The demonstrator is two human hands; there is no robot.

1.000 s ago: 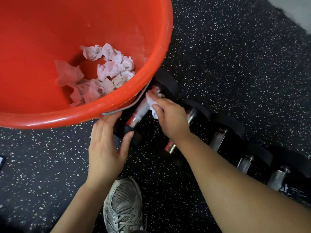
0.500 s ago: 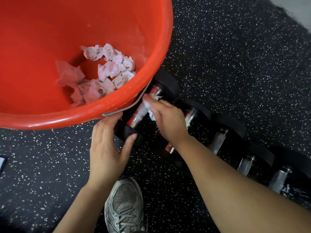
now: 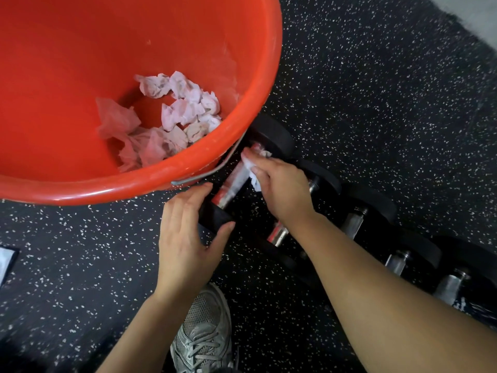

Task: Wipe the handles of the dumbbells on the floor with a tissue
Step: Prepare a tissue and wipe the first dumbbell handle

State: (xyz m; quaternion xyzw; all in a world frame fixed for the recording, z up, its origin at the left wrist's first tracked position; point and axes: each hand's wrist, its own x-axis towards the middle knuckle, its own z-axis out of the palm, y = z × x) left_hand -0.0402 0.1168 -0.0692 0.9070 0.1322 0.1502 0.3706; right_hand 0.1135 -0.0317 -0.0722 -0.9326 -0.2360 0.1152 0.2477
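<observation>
A row of black dumbbells with shiny metal handles lies on the speckled floor. On the leftmost dumbbell (image 3: 231,188), beside the bucket, my right hand (image 3: 282,189) presses a crumpled white tissue (image 3: 252,164) against the upper part of the handle. My left hand (image 3: 185,232) grips this dumbbell's near black head (image 3: 215,215), thumb on one side and fingers on the other. The dumbbell's far head (image 3: 274,135) pokes out from under the bucket's rim. My right forearm covers part of the second dumbbell (image 3: 278,234).
A large red bucket (image 3: 134,184) with several crumpled used tissues (image 3: 177,117) fills the upper left, its wire handle (image 3: 215,169) hanging over the dumbbell. More dumbbells (image 3: 355,222) run to the right. My grey shoe (image 3: 201,332) is at the bottom. A flat white item (image 3: 5,261) lies at the left edge.
My right hand has slid the tissue a little way along the handle, down and then back up toward the far head. My left hand has stayed on the near head.
</observation>
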